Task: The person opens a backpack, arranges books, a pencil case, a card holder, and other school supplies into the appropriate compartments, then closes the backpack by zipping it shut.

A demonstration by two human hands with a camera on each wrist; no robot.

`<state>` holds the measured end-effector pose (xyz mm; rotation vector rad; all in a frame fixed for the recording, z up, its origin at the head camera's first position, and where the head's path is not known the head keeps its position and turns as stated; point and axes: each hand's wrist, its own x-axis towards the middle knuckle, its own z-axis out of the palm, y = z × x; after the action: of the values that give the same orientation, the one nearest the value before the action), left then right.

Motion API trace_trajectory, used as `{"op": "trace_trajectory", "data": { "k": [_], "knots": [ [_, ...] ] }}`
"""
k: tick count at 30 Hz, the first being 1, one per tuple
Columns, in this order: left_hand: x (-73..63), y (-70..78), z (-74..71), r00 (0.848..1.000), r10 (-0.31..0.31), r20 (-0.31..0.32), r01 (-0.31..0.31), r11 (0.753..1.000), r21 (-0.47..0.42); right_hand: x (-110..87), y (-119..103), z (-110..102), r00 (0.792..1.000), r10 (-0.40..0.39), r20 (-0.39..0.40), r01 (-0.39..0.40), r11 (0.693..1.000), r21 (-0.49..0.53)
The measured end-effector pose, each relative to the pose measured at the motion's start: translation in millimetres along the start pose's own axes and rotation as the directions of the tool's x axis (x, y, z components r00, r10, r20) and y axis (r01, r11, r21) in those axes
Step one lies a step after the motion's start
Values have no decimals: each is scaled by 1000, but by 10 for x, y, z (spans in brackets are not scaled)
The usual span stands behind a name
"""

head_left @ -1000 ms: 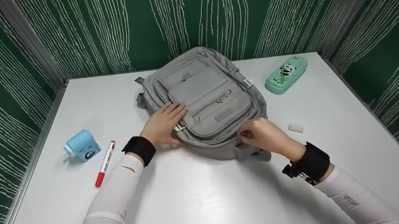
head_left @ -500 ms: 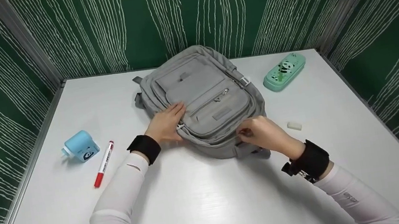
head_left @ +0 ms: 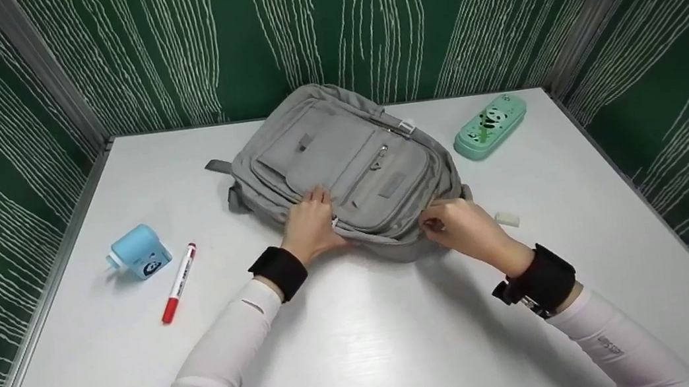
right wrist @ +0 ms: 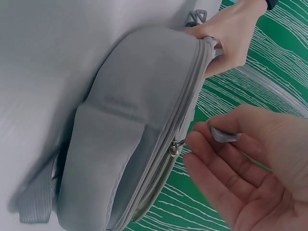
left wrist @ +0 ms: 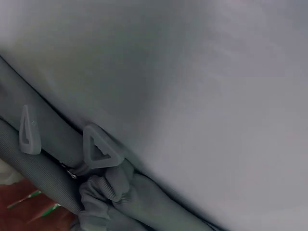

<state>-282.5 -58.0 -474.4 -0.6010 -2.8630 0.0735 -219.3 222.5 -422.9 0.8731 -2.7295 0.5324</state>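
Note:
A grey backpack (head_left: 340, 161) lies front side up on the white table, tilted with its top toward the back left. My left hand (head_left: 312, 227) grips its near left edge, fingers over the top. In the left wrist view, only some fingers (left wrist: 36, 209) show, beside the bag's strap and triangular plastic rings (left wrist: 101, 149). My right hand (head_left: 458, 222) is at the bag's near right corner. In the right wrist view, its thumb and forefinger pinch a small grey zipper pull (right wrist: 224, 135), next to the metal zipper slider (right wrist: 174, 149) on the bag's side.
A blue panda bottle (head_left: 142, 252) lies at the left, with a red-and-white marker (head_left: 180, 283) beside it. The green panda pencil case (head_left: 491, 126) sits at the back right. A pale eraser (head_left: 508, 219) lies just right of my right hand. Green walls enclose the table (head_left: 365, 350).
The backpack has turned, its top swinging left and its near end shifting right. My left hand has moved right with the bag's edge; my right hand has moved slightly right, still pinching.

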Motion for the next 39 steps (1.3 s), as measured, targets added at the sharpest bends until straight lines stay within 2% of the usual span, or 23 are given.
{"op": "trace_trajectory", "data": {
  "k": [4,8,11,15,19,20,22,24,25,28,30,31,33,36,39],
  "knots": [
    [7,218,-33,994,-98,-45,99,995,23,6,-15,4,1000,0,-4,0,1000,-8],
    [41,436,-64,978,-199,-61,201,979,31,7,-25,11,1000,-12,-13,12,1000,-23],
    [74,582,-89,967,-246,-67,249,967,52,8,-27,25,999,-28,-17,28,999,-23],
    [100,710,-119,961,-268,-74,272,960,58,8,-27,47,999,-43,-22,43,999,-17],
    [61,693,-134,973,-227,-44,230,970,76,4,-16,56,999,-30,-17,30,1000,-3],
    [41,650,-135,979,-202,-29,204,976,79,3,-9,58,1000,-25,-16,25,1000,3],
    [-2,520,-125,990,-143,-17,144,989,29,5,0,55,1000,-22,-12,22,1000,14],
    [-52,331,-96,998,-67,-21,65,995,-71,9,8,52,1000,-23,-11,23,1000,15],
    [-76,221,-78,1000,-20,-18,18,991,-134,12,12,52,1000,-26,-12,26,1000,14],
    [-148,-127,-29,995,95,-1,-90,942,-325,21,12,46,1000,-27,-12,28,1000,12],
    [-194,-353,-10,991,134,28,-112,913,-393,24,11,50,1000,-23,-11,24,1000,18],
    [-212,-459,-4,989,143,37,-116,905,-410,23,10,52,1000,-20,-9,21,1000,23],
    [-249,-663,-2,989,135,56,-101,907,-408,23,8,59,1000,-15,-5,15,999,35],
    [-288,-929,-11,994,81,75,-51,939,-339,20,11,69,1000,-8,-2,8,999,46],
    [-301,-1113,-12,995,19,94,5,968,-252,10,14,67,1000,4,4,-5,998,56]
  ]
}}
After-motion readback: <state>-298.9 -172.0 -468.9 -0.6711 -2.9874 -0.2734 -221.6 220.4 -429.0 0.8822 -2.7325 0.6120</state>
